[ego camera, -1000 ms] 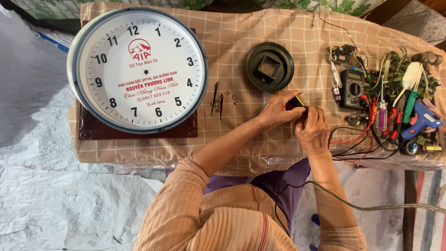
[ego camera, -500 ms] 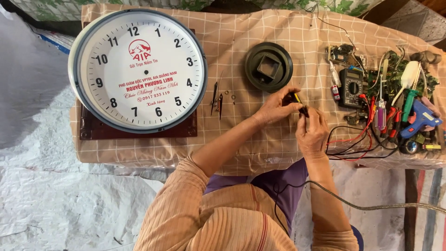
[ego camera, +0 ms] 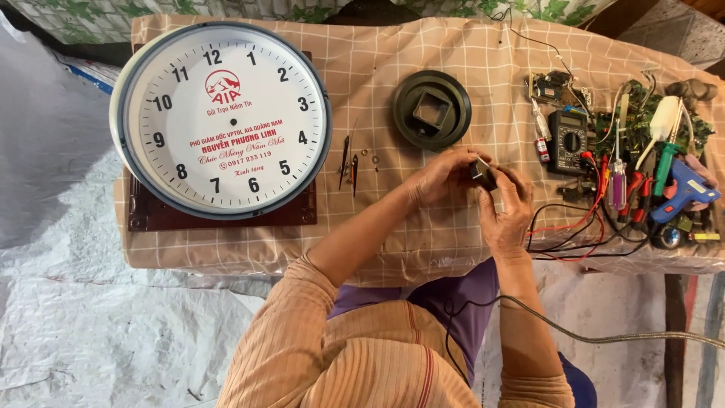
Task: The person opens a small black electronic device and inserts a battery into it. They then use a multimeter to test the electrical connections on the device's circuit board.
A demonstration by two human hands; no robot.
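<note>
Checked beige cloth [ego camera: 423, 227] covers the table in the head view, and just right of the frame's centre both hands meet around a small dark square block [ego camera: 481, 172], probably a clock movement. The left hand [ego camera: 439, 175] curls its fingers closed on the block's left side; the right hand [ego camera: 507, 211] pinches its right side from below, thumb and fingers shut on it. The block is held just above the cloth, below the round black plastic housing with a square recess [ego camera: 431, 109]. Thin dark clock hands and small washers [ego camera: 352, 162] lie left of the hands, beside the large round white clock face [ego camera: 220, 119] at upper left. A black multimeter [ego camera: 568, 141] and mixed tools sit at right. The step in hand seems to be working on the block; any next move calls for a steady two-handed grip.
</note>
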